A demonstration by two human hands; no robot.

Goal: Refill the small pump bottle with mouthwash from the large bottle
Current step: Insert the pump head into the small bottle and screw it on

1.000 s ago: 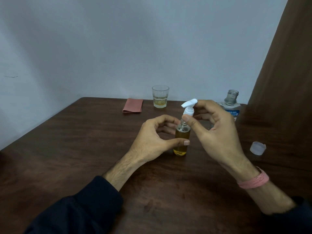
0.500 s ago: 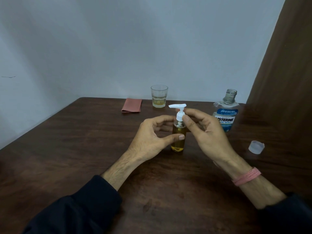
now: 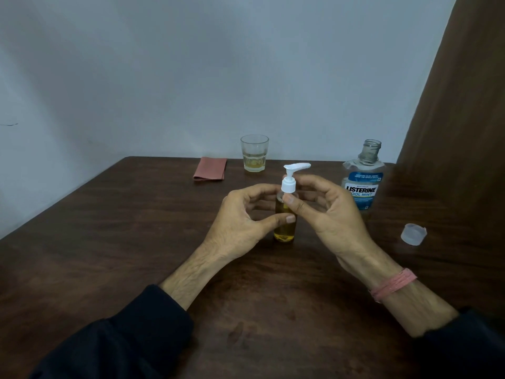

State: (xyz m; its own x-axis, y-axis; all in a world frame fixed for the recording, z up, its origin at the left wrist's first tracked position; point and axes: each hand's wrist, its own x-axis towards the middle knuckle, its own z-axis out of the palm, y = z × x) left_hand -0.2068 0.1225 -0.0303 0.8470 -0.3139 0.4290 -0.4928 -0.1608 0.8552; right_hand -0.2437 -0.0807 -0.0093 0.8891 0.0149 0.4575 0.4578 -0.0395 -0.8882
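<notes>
The small pump bottle (image 3: 284,228) stands upright mid-table, holding amber liquid, with its white pump head (image 3: 289,181) seated on the neck and the spout pointing right. My left hand (image 3: 246,217) wraps the bottle's body, thumb across the front. My right hand (image 3: 325,212) pinches the pump collar between thumb and fingers. The large mouthwash bottle (image 3: 362,184), with a blue label, stands uncapped at the back right. Its clear cap (image 3: 413,234) lies on the table to the right.
A glass (image 3: 254,157) with a little yellowish liquid stands at the table's far edge, with a folded pink cloth (image 3: 210,172) to its left. A brown curtain (image 3: 459,127) hangs at the right. The dark wooden table (image 3: 109,242) meets a pale wall.
The pump head came down from above the neck into the small bottle and now sits on it. Its spout has swung from left to right as my right hand turned the collar.
</notes>
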